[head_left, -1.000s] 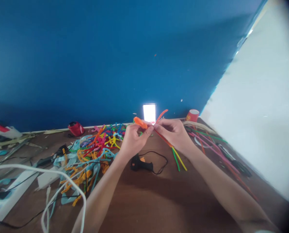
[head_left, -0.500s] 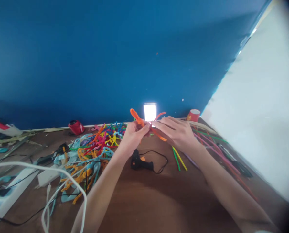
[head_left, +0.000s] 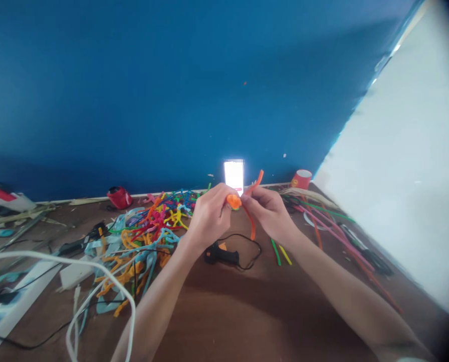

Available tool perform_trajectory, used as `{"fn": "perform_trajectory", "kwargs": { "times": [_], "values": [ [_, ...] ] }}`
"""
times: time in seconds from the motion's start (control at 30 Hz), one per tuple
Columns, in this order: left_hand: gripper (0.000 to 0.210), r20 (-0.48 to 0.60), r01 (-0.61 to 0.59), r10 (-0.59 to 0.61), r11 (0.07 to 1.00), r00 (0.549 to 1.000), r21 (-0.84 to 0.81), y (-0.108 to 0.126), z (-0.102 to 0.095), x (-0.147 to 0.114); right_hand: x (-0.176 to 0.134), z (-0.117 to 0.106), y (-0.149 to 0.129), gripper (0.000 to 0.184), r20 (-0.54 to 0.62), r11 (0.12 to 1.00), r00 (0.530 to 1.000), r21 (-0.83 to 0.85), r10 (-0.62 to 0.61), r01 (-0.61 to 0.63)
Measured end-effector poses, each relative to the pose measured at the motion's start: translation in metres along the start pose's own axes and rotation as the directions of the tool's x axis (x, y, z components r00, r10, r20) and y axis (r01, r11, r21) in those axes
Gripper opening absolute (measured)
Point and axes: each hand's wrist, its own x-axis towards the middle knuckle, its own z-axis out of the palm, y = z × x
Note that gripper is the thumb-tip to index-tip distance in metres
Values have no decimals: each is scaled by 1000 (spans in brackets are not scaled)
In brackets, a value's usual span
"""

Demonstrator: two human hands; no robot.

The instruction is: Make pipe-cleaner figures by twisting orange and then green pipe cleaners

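Note:
In the head view my left hand (head_left: 209, 213) is closed around an orange pipe-cleaner piece (head_left: 233, 201), whose rounded end pokes out beside the thumb. Close by on the right, the thumb and fingers of my right hand (head_left: 271, 207) pinch an orange pipe cleaner (head_left: 251, 223). One end of it sticks up past the fingers, and the other hangs down between the hands. Whether the two orange parts are joined is hidden by my fingers. Just behind the hands a bright white screen (head_left: 233, 173) stands against the wall.
A black glue gun (head_left: 222, 255) with its cord lies below the hands. Green and yellow pipe cleaners (head_left: 276, 253) lie beside it. Tangled pipe-cleaner pieces (head_left: 145, 251) heap at left, near a white cable (head_left: 132, 306) and power strip (head_left: 21, 306). A red cup (head_left: 301, 179) stands back right.
My left hand has turned so the orange piece's end now faces me. My right fingers, spread before, have closed in a pinch on the pipe cleaner, which now hangs more upright.

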Motion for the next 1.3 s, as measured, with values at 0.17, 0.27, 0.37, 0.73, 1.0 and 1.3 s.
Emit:
{"fn": "perform_trajectory", "kwargs": {
  "times": [0.17, 0.27, 0.37, 0.73, 1.0, 1.3],
  "values": [
    [13, -48, -29, 30, 999, 998, 13, 1, 1, 1, 2, 0, -1, 29, 46, 926, 981, 325, 189, -194],
    [15, 45, 191, -187, 970, 981, -148, 0, 3, 1, 3, -3, -2, 30, 10, 976, 997, 206, 73, -73],
    [22, 114, 361, -344, 850, 932, -384, -1, 3, 2, 3, -6, -4, 31, -72, 995, 995, -71, -75, 70],
    [25, 219, 520, -494, 627, 841, -580, -4, 4, 4, 6, -29, 2, 20, 309, 282, 694, -750, -650, 598],
    [18, -3, 196, -197, 979, 980, -57, -1, 4, 0, 2, -11, 0, 16, 79, 626, 863, -656, -499, 422],
    [11, -96, -121, 123, 992, 988, 23, -3, 8, -2, 1, -3, -9, 30, 48, 884, 962, 384, 268, -265]
  ]
}}
